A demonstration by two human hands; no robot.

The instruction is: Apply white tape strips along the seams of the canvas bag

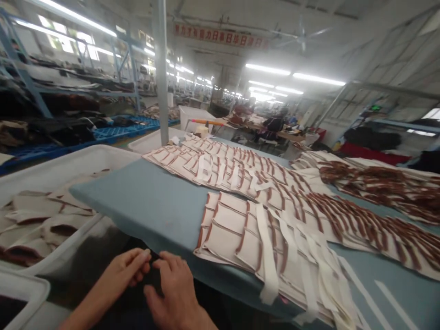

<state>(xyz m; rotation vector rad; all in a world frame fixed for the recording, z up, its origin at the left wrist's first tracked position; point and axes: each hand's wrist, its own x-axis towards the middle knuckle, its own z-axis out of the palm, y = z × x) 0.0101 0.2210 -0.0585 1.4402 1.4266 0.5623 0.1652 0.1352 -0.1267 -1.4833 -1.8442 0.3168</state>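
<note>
Fabric pieces (227, 231), cream w/ brown edging, lay overlapped in a near stack on the blue-covered counter (161, 215), to the right of our hands & along its near edge. Similar rows (237, 181) ran behind them on the far side & off to the right. White strips (266, 256) lay across the near stack, some w/ ends hanging past its near side.

Our left hand (132, 268) and right hand (173, 279) were close together by the counter's near edge, fingertips facing. L fingers were bent, thumb near the index; R fingers loosely curved, thumb apart. We couldn't tell if anything thin was pinched btwn them. Neither touched the stack.

By look, we judged each piece light & soft, poss. padded, prob. floppy if lifted by one corner. Not fragile, we reckoned, & matte, so prob. not slippery, tho the overlapped layers could've slid apart. Best hold, in our view: the stack's left end, free of strips, thumb on top & fingers beneath, other hand supporting the middle. Strips looked thin & limp, best taken by their loose near ends.

White bin (103, 156) on the left held more fabric, loosely heaped.
</note>
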